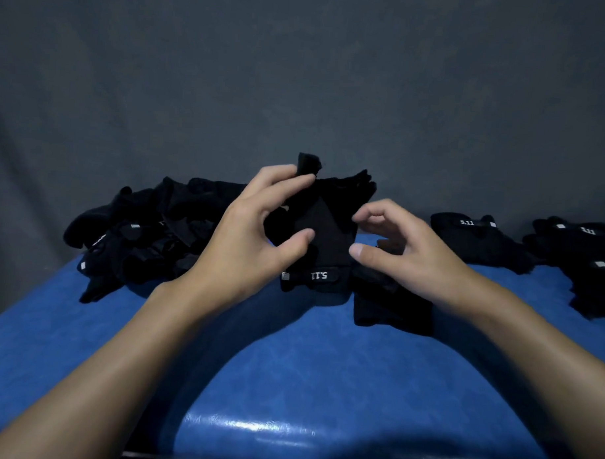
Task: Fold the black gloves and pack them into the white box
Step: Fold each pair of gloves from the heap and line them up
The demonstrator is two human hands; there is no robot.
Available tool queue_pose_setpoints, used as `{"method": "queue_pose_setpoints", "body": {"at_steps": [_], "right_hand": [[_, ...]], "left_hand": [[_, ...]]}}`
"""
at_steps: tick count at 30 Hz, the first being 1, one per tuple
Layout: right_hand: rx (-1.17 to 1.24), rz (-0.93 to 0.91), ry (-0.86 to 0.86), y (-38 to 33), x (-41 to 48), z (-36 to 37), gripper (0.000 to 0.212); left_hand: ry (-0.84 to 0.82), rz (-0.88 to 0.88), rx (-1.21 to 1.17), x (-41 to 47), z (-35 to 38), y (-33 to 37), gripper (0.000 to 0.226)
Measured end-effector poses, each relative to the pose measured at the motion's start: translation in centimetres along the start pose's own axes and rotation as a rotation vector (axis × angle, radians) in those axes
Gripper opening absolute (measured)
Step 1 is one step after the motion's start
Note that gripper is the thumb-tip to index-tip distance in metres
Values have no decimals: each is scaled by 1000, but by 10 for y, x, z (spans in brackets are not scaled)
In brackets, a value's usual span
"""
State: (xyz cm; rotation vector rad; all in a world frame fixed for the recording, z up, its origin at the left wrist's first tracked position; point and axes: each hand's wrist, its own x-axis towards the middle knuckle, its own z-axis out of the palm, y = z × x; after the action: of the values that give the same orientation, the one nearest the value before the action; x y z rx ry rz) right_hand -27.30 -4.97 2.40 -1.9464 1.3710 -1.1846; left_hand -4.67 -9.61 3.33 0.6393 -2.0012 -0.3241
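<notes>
Here, a black fabric glove [328, 237] above the blue padded table [289, 366].
The left hand [249, 248] pinches it; the right hand [413, 257], fingers curled, touches its edge, grasp unclear.

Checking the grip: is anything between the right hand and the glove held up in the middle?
Nothing visible does. The right hand has its fingertips at the edge of the glove, touching or nearly so; the left hand pinches it. No white box is in view.

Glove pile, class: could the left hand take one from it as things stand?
Probably not yet: the left hand grips the raised glove, though the glove pile lies beside it, unblocked.
</notes>
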Motion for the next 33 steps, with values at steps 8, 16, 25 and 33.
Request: {"method": "queue_pose_setpoints", "body": {"at_steps": [8,16,25,33], "right_hand": [[273,55,96,-11,-5,-5,38],[410,240,146,-5,-19,-23,55],[216,393,90,16,-40,-37,49],[93,401,44,13,-43,-33,32]], "left_hand": [[33,-113,-155,5,3,7,57],[-106,-262,-224,19,40,5,61],[-359,-342,-226,25,85,4,63],[-380,-406,-173,14,87,-13,55]]}}
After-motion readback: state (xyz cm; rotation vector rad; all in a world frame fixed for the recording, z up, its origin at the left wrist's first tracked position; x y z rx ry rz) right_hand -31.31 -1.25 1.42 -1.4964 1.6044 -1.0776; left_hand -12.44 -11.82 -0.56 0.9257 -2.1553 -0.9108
